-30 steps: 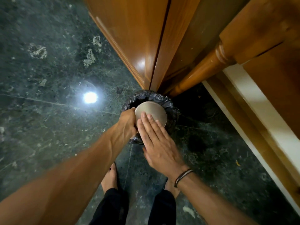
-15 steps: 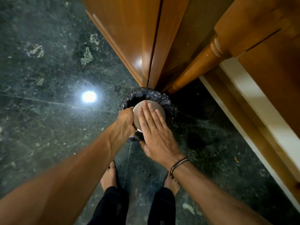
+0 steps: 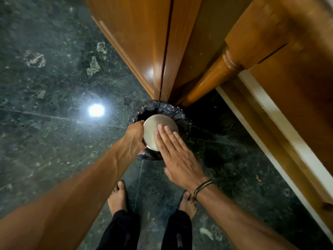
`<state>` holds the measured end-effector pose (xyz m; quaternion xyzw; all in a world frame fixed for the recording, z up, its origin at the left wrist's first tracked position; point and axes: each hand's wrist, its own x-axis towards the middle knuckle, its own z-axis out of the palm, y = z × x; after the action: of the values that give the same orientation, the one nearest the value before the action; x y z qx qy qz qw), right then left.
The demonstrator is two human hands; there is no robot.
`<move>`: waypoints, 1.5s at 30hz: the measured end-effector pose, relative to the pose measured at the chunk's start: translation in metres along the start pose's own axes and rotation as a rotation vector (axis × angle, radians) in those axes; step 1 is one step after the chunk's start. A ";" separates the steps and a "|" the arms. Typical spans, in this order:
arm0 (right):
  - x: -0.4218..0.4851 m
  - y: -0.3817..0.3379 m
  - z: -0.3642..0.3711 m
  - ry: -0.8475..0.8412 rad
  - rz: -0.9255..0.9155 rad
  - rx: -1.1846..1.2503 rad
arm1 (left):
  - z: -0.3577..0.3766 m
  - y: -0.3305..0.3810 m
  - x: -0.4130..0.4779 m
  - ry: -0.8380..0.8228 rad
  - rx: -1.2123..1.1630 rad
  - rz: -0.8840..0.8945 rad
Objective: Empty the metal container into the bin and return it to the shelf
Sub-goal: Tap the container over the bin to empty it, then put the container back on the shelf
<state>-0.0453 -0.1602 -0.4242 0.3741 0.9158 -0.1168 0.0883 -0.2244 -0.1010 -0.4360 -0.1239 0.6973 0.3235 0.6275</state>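
Note:
The round metal container (image 3: 153, 129) is turned upside down over the bin (image 3: 173, 110), so its flat shiny bottom faces me. The bin is small, lined with a black plastic bag, and stands on the floor against the wooden cabinet. My left hand (image 3: 134, 133) grips the container's left side. My right hand (image 3: 175, 154) lies flat, fingers together and straight, with the fingertips resting on the container's bottom. The inside of the bin and the container's mouth are hidden.
Dark green marble floor (image 3: 54, 87) with a bright lamp reflection (image 3: 96, 110) to the left of the bin. Wooden cabinet doors (image 3: 140, 42) and a turned wooden leg (image 3: 212, 78) rise behind the bin. A wooden frame with a white strip (image 3: 270, 112) runs along the right. My bare feet (image 3: 117, 197) stand just below the bin.
My right hand slid forward over the container's bottom, then back toward me, so more of the bottom shows again. The left hand kept its grip over the bin.

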 end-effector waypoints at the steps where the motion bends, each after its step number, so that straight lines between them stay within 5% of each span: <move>1: 0.000 -0.001 -0.005 0.035 0.017 0.029 | -0.002 0.000 -0.003 0.011 -0.002 0.016; 6: -0.007 -0.013 -0.060 0.115 0.375 0.648 | -0.020 0.006 -0.033 0.085 0.001 0.074; 11: -0.001 -0.034 -0.147 -0.248 1.124 1.659 | -0.048 0.026 -0.120 0.152 0.133 0.250; 14: -0.011 -0.048 -0.216 -0.340 1.098 1.962 | -0.062 0.044 -0.201 0.096 0.250 0.390; 17: -0.021 -0.058 -0.287 -0.256 1.047 2.089 | -0.067 0.064 -0.276 -0.020 0.269 0.512; 22: -0.063 -0.061 -0.402 0.024 0.865 2.130 | -0.055 0.102 -0.393 -0.123 0.288 0.746; 29: -0.151 -0.029 -0.540 0.445 0.644 1.875 | 0.000 0.138 -0.539 -0.596 0.500 0.735; 38: -0.265 0.100 -0.633 0.348 0.393 1.130 | 0.122 0.158 -0.635 -0.678 1.116 1.174; 45: -0.312 0.177 -0.628 0.351 0.439 0.890 | 0.217 0.103 -0.639 -0.590 1.169 1.300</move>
<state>0.2527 -0.0696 0.2284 0.5724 0.6786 -0.4088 -0.2116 0.0045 -0.0401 0.2037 0.7163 0.4940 0.2270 0.4374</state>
